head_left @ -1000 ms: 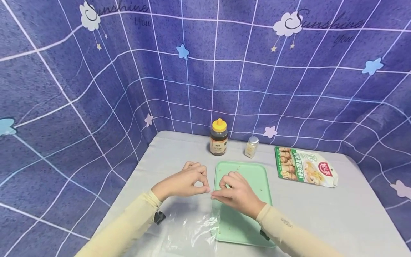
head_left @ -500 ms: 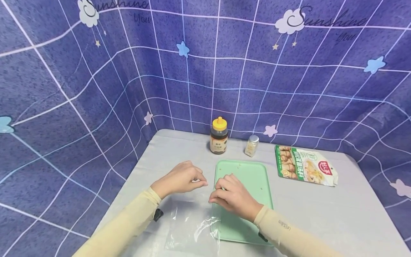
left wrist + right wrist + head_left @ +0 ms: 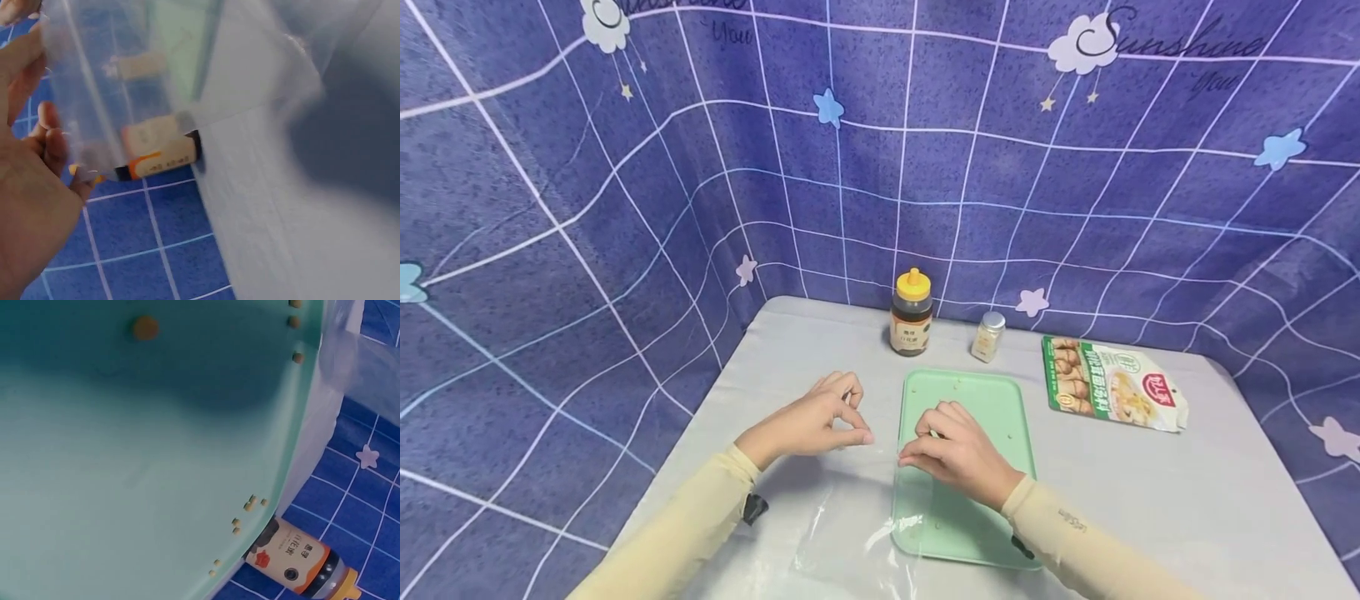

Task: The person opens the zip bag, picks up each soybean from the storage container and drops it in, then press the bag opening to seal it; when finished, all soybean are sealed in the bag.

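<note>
A clear plastic zip bag point(image 3: 842, 525) hangs between my two hands, its lower part over the table and the green tray's left edge. My left hand point(image 3: 812, 419) pinches its top edge between thumb and fingers. Facing it, my right hand point(image 3: 958, 450) pinches the same edge, above the green tray point(image 3: 962, 542). In the left wrist view the left hand point(image 3: 37, 206) lies at the bag's point(image 3: 87, 112) zip end, and the bottle shows through the film. The right wrist view shows part of the bag point(image 3: 356, 362) but not the hand.
Small tan bits point(image 3: 250, 503) lie on the tray. Behind it stand a dark bottle with a yellow cap point(image 3: 912, 317) and a small jar with a silver lid point(image 3: 988, 337). A green and white food packet point(image 3: 1116, 383) lies to the right, near the patterned curtain point(image 3: 1000, 183).
The hands, fingertips nearly touching a second ago, have drawn apart. My left hand has moved left; the right hand stays over the tray. The bag's top edge now spans the wider gap.
</note>
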{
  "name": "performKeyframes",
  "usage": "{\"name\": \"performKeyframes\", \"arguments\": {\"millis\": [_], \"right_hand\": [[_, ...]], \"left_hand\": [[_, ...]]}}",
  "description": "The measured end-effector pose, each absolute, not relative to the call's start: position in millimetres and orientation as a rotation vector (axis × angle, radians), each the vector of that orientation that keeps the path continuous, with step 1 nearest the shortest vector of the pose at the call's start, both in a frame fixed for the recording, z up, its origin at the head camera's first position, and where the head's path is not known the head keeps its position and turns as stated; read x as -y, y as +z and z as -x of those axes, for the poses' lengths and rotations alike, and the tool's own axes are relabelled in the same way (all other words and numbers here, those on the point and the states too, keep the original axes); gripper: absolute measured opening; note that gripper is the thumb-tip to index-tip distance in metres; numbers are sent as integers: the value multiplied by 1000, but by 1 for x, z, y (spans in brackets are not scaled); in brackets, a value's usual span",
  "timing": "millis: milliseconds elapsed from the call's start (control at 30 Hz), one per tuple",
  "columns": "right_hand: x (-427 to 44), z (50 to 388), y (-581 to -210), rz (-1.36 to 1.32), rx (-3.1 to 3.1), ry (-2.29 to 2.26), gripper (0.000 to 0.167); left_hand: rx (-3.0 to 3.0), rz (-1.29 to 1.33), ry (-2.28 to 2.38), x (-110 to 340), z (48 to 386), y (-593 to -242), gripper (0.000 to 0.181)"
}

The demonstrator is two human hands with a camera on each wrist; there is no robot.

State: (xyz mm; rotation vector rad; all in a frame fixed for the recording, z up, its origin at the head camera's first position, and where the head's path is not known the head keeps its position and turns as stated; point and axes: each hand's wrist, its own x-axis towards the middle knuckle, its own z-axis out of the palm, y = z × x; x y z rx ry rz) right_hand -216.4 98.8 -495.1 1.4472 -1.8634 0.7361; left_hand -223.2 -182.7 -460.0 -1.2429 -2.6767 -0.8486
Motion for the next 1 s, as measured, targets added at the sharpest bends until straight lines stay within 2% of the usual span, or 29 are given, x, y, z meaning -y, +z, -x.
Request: {"name": "performKeyframes", "arguments": {"millis": [433,700,1000], "right_hand": [[-99,216,-497,-1423,1854,739,13],[-89,214,-492,-1413,1857,686,23],[-84,219,-496,-1415,1872,639,9]], "left_hand": [[2659,1314,-822,178,217,-463,19],[2682,1250,-734,172,215,-462,18],[2581,1293,-661,171,218,-464,12]]}}
